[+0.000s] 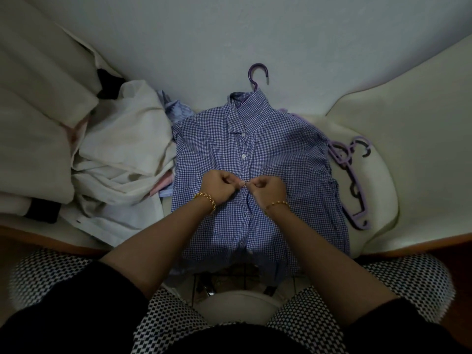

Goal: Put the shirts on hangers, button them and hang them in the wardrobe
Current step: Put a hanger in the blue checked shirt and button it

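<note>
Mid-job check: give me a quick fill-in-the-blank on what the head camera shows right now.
The left hand and right hand pinch the front of the checked shirt, which sits on a ____ hanger.
Spare hangers lie on the shirt's ____ side.
The pile of pale clothes lies on its ____ side.
Missing words: purple; right; left.

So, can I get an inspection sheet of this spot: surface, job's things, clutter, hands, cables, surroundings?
Surface: pale sheet, wrinkled.
Job's things: checked shirt lies flat on a purple hanger, hook above the collar; upper buttons seem done; spare hangers to its right.
Clutter: heap of pale clothes at left.
Hands: left hand and right hand both pinch the shirt's front at mid-height.
Cables: nothing seen.
Surroundings: wooden edge near the person; dim light.
</note>
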